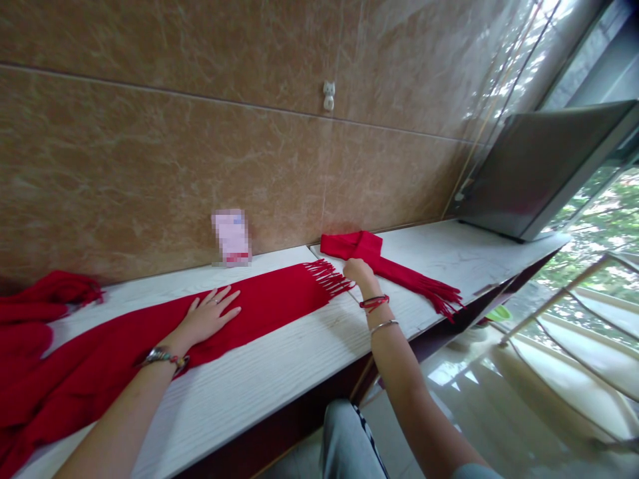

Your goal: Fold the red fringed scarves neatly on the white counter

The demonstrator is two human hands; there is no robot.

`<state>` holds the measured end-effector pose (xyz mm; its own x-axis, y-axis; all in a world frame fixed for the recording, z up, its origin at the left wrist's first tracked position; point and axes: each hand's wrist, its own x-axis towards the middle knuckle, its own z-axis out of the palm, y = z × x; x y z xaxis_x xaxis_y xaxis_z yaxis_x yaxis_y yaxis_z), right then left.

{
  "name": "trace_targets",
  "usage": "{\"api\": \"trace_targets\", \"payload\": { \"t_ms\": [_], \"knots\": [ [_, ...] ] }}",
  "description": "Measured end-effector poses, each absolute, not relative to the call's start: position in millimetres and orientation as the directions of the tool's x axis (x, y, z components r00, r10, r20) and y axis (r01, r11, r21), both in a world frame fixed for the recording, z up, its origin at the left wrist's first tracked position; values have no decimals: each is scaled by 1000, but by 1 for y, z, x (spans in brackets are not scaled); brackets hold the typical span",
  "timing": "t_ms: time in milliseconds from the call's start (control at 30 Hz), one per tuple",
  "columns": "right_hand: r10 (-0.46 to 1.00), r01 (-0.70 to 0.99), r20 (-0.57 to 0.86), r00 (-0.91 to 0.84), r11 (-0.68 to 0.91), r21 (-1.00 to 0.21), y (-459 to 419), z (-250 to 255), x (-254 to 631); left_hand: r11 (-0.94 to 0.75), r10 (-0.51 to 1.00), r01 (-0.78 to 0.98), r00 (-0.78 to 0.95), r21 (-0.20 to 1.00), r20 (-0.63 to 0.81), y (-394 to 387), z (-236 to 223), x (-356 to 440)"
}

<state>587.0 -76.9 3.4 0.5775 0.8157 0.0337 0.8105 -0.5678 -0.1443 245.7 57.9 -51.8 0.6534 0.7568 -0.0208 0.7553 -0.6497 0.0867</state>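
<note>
A long red scarf (279, 296) with a fringed end lies stretched along the white tabletop (279, 359). My left hand (207, 318) rests on it palm down, fingers spread. At the fringe (327, 276), my right hand (358, 271) is closed, its fingertips pinching strands at the scarf's end; the exact grip is partly hidden. Just beyond my right hand sits a second red scarf (372, 246), folded over itself, its fringed tail trailing toward the table's front edge. On the left, the long scarf is bunched in loose folds.
A blurred pink card or package (231, 238) leans against the brown marbled wall (200, 153). A dark grey box-like appliance (539, 169) stands at the table's far right end. Beside a window is a metal-framed rack or chair (574, 293); a green bowl (498, 313) sits low down.
</note>
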Motion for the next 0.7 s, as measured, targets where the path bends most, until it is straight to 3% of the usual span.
{"api": "trace_targets", "payload": {
  "t_ms": [233, 467, 700],
  "knots": [
    [946, 937, 58, 318, -304, -172, -58, 3, 562, -649, 758, 756, 652, 89, -10, 56, -52, 246],
    [868, 876, 121, 482, -473, -97, -65, -3, 583, -641, 764, 761, 645, 95, -14, 50, -46, 247],
    [946, 948, 108, 306, -293, -121, -40, -9, 555, -645, 759, 756, 651, 117, -23, 49, -46, 246]
  ]
}}
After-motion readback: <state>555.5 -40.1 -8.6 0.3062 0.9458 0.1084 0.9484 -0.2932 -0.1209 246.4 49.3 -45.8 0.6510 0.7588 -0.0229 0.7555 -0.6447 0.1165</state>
